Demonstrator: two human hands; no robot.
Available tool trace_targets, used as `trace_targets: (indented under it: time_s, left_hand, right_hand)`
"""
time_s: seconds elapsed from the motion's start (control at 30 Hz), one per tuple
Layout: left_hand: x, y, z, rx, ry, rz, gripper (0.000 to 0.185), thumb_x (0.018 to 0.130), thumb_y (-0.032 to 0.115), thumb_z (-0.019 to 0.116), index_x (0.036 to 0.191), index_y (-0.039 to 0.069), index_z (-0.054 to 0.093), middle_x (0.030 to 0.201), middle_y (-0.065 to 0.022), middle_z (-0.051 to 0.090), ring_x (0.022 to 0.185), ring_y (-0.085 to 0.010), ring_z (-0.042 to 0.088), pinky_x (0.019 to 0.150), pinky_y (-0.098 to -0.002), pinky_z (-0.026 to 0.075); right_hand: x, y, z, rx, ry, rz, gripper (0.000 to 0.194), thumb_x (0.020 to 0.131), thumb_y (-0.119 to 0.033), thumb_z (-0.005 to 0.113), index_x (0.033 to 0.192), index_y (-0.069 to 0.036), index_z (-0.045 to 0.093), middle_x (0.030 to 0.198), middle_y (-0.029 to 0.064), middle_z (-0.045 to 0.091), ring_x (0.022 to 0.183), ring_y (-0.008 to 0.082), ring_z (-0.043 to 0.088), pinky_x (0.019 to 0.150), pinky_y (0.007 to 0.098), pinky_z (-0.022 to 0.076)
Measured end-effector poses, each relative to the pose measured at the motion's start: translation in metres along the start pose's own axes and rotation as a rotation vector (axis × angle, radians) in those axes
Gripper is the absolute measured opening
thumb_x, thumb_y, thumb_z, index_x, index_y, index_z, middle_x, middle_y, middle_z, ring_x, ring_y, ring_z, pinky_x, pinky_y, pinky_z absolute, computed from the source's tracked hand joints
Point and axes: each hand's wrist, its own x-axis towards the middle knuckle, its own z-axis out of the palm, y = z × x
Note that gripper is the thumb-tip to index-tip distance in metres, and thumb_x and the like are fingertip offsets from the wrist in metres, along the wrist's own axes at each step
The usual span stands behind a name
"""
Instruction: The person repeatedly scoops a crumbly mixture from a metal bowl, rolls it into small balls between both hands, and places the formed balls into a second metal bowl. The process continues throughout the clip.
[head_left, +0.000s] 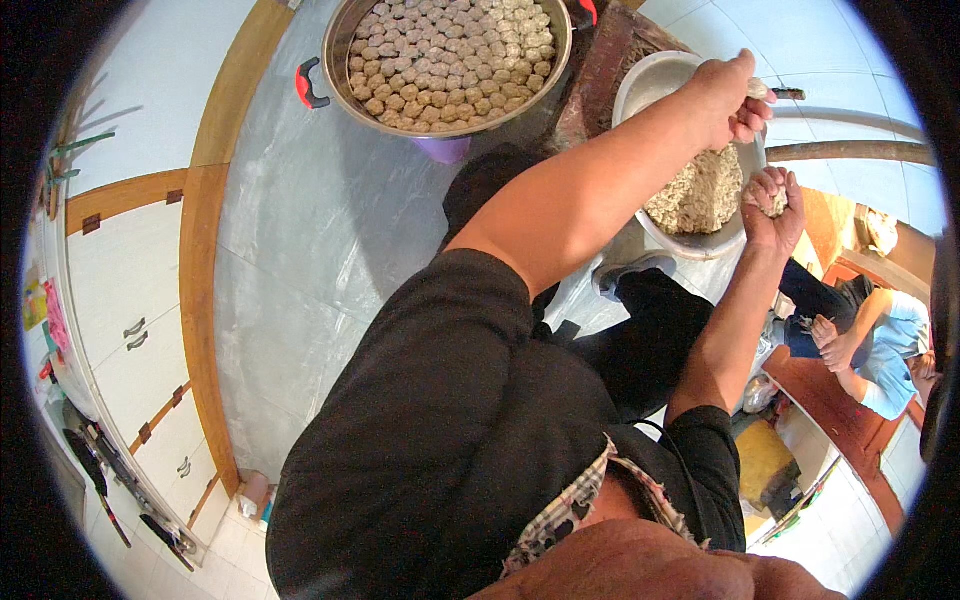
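Note:
My left hand (724, 97) is raised over the far side of a metal basin (628, 90), with a small pale lump of mixture (757, 88) at its fingers. Beside the basin's right rim, my right hand (780, 217) is closed around a larger lump of the same mixture (774, 201), which shows between the fingers. A coarse, pale minced mixture (694, 195) fills the nearer part of the basin; my left forearm hides some of the rim. Farther left, many round balls (450, 67) lie packed close together in a wide metal pan (335, 60).
The pan has red and black handles (307, 84), and a purple object (442, 148) shows beneath it. A worn wooden surface (600, 75) lies between pan and basin. White cabinets (127, 277) line the left. At right sits another person in a light blue top (896, 360).

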Motion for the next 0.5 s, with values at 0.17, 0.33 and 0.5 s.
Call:
trace_targets:
  time_s: [0.17,0.33,0.5]
  left_hand:
    - [0.004,-0.004,0.011,0.074,0.239,0.239,0.032,0.093,0.028,0.038,0.088,-0.001,0.051,0.07,-0.014,0.052,0.052,-0.0214,0.047,0.047,-0.0314,0.042]
    - [0.002,0.003,0.009,0.043,-0.004,0.038,0.036,0.093,0.031,0.036,0.086,-0.001,0.05,0.077,-0.0143,0.051,0.051,-0.0206,0.047,0.042,-0.028,0.041]
    - [-0.006,0.014,0.004,-0.102,0.099,0.084,0.028,0.091,0.025,0.041,0.089,-0.002,0.049,0.082,-0.0148,0.05,0.06,-0.0218,0.048,0.049,-0.031,0.045]
  right_hand:
    - [-0.013,-0.006,0.002,-0.06,0.024,-0.042,0.007,0.082,-0.006,0.05,0.08,-0.002,0.045,0.072,0.0067,0.044,0.062,0.0163,0.04,0.045,0.0234,0.0312]
    - [-0.01,-0.008,-0.014,-0.053,0.078,-0.101,0.008,0.083,-0.008,0.048,0.082,-0.001,0.045,0.073,0.0067,0.046,0.061,0.016,0.041,0.046,0.0246,0.0323]
    - [-0.003,-0.007,-0.022,0.0,0.11,-0.085,0.005,0.083,-0.007,0.047,0.083,-0.002,0.045,0.074,0.0061,0.046,0.062,0.0157,0.041,0.047,0.0249,0.033]
